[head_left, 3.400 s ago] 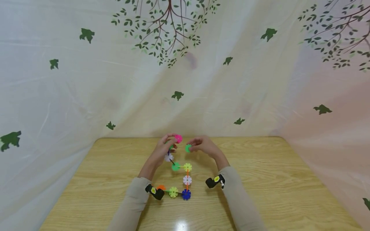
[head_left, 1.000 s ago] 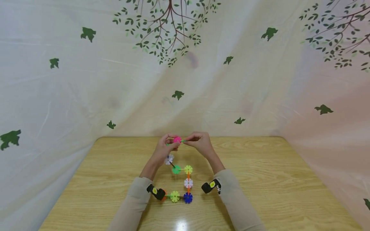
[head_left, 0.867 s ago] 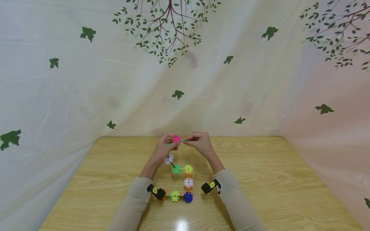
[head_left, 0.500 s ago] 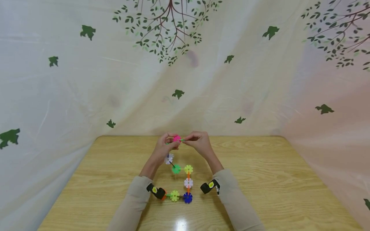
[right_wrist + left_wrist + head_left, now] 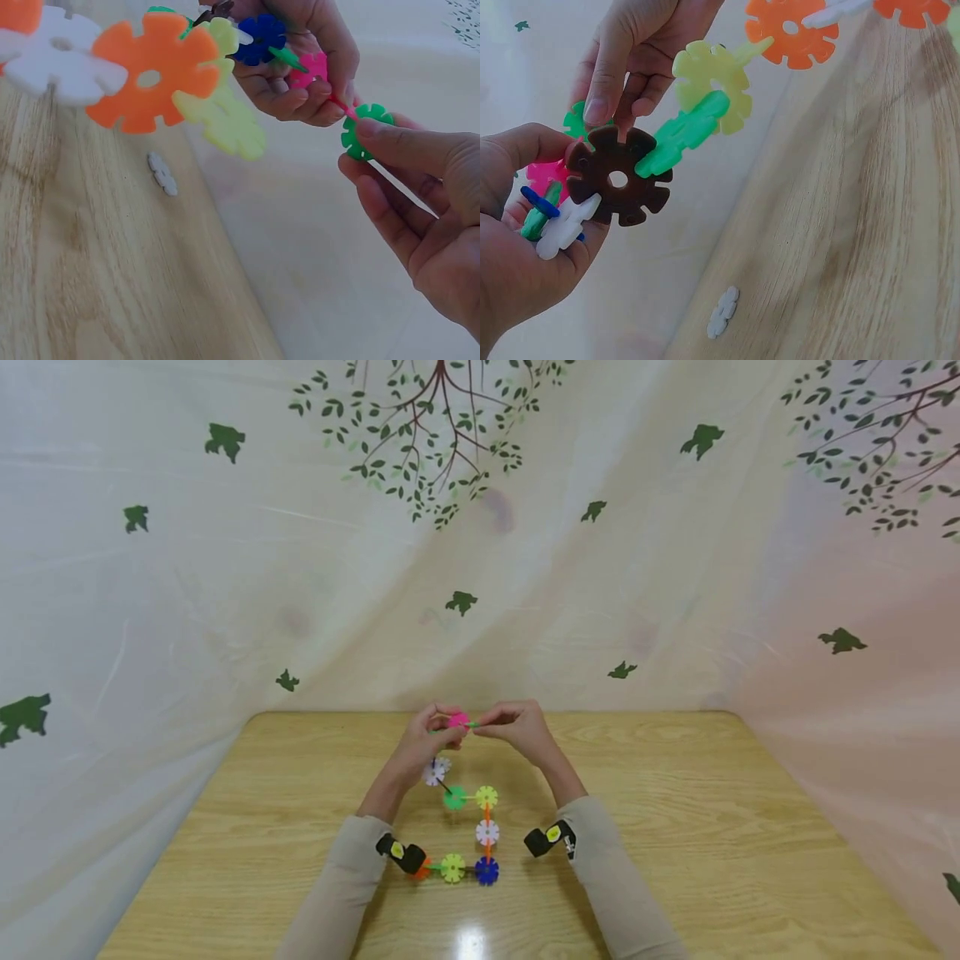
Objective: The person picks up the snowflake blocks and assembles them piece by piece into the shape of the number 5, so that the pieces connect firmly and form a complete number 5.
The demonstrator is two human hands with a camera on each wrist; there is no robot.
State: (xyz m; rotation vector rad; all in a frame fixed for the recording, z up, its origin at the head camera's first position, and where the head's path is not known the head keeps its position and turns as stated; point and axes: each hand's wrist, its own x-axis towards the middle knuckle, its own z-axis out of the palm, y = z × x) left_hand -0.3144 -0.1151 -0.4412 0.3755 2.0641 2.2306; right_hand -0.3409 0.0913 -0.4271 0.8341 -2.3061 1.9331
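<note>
My left hand (image 5: 420, 745) pinches a pink notched disc (image 5: 459, 720) near the table's far edge. Between the thumb and fingers of my right hand (image 5: 527, 731) is a green notched disc (image 5: 367, 133), edge-on in the head view and meeting a pink disc's rim. How deep their slots interlock cannot be told. A chain of linked discs hangs from the left hand: a brown disc (image 5: 616, 177), a white disc (image 5: 487, 832), a yellow disc (image 5: 487, 797), a dark blue disc (image 5: 487, 871) and several others. The left wrist camera partly covers an orange disc (image 5: 422, 870).
A loose-looking white disc (image 5: 724, 311) lies on the wooden table (image 5: 712, 827), near an edge in both wrist views. Behind the table hangs a pale cloth (image 5: 360, 610) with printed leaves. A strapped camera (image 5: 550, 839) sits on the right wrist.
Since the oldest frame, my right hand has brought the green disc leftward from a gap to the pink disc and turned it edge-on. Over the last second both hands stay nearly still.
</note>
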